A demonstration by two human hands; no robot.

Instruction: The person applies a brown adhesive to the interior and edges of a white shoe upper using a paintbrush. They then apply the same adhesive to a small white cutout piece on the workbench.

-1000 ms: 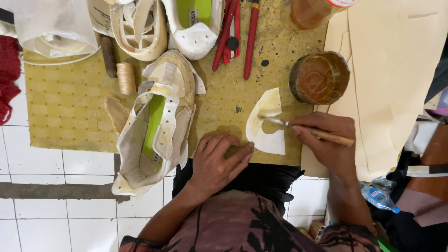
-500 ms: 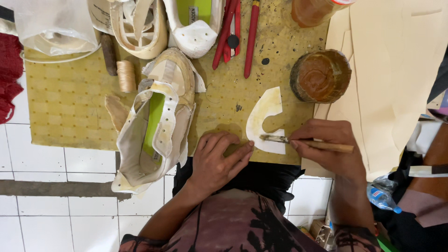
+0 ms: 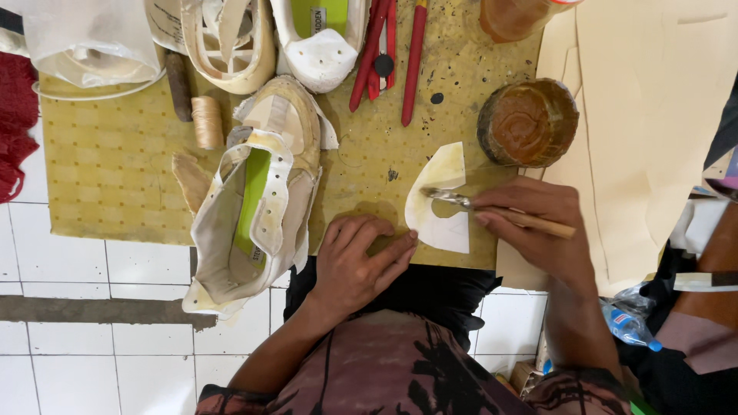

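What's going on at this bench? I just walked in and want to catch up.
A person sits at a yellow work board. Their right hand holds a wooden-handled brush, its tip on a curved white cut piece smeared yellowish. The left hand presses the board, fingertips at the piece's edge. A tub of brown glue sits just beyond; an unfinished white shoe upper lies to the left, red-handled tools above.
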